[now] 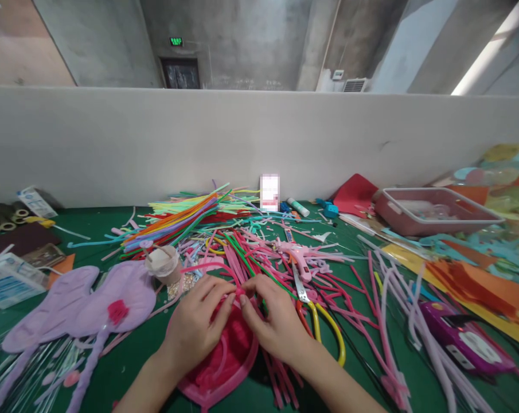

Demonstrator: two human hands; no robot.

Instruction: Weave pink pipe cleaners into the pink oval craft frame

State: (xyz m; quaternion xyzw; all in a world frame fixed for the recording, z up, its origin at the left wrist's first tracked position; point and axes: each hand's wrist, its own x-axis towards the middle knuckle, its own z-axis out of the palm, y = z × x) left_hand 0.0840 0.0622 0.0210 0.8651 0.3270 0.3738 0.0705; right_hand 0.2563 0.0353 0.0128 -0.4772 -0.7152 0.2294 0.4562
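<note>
Pink piece (233,362): lies on the green table (144,360) directly in front of us, under and between our hands, with loose pink stems (280,381) just beside it on the right.

Hands: left hand (199,324) and right hand (274,315) are both narrow, thumbs and fingertips drawn together on bright pink material at the far part of the piece. Which strand each one grips we cannot tell; the fingers cover it. A pink strand (205,265) arcs out to the left beyond the fingertips.

Handling (our judgement): very light, with a fuzzy, springy rim and a softer, darker red-pink middle. Rim probably bends easily and holds a bend; not slippery, since the pile should give grip. Weak points are likely the joins and the thin middle, which could dent or pull loose. Best hold: the rim, pinched lightly on either side; we would avoid pressing the middle.

Orientation: the piece lies roughly flat. The rim tapers to a point at the near end, aimed towards us. Long axis runs from that point away to the fingertips, leaning slightly right. Far end is hidden by the hands, so we cannot record its full outline.

Nearby: scissors (303,291) lie right of the right hand.
</note>
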